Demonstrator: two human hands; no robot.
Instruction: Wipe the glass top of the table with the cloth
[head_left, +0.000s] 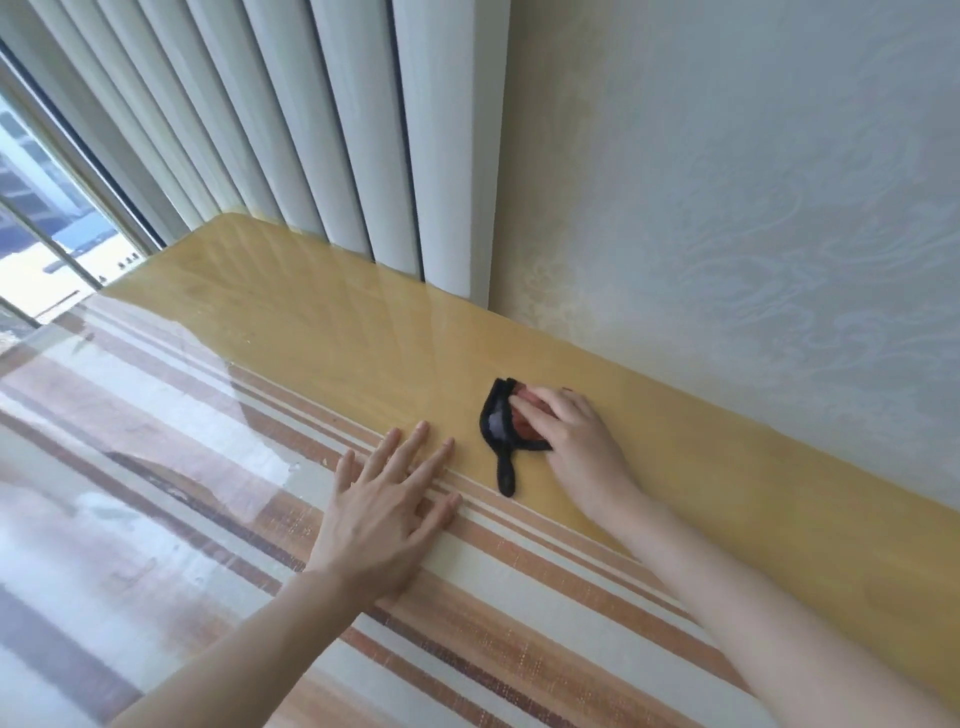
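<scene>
A small dark cloth (497, 434) with a reddish patch lies bunched on the glass table top (291, 332), over the yellow strip near the wall. My right hand (569, 434) presses down on the cloth, fingers curled over it; a thin dark tail of the cloth sticks out toward me. To its left, my left hand (387, 506) rests flat on the glass with fingers spread, holding nothing, over the striped fabric under the glass.
A patterned pale wall (753, 208) runs along the table's far edge. White vertical blinds (322, 119) hang at the far left corner beside a window (36, 208). The glass reflects light on the left side.
</scene>
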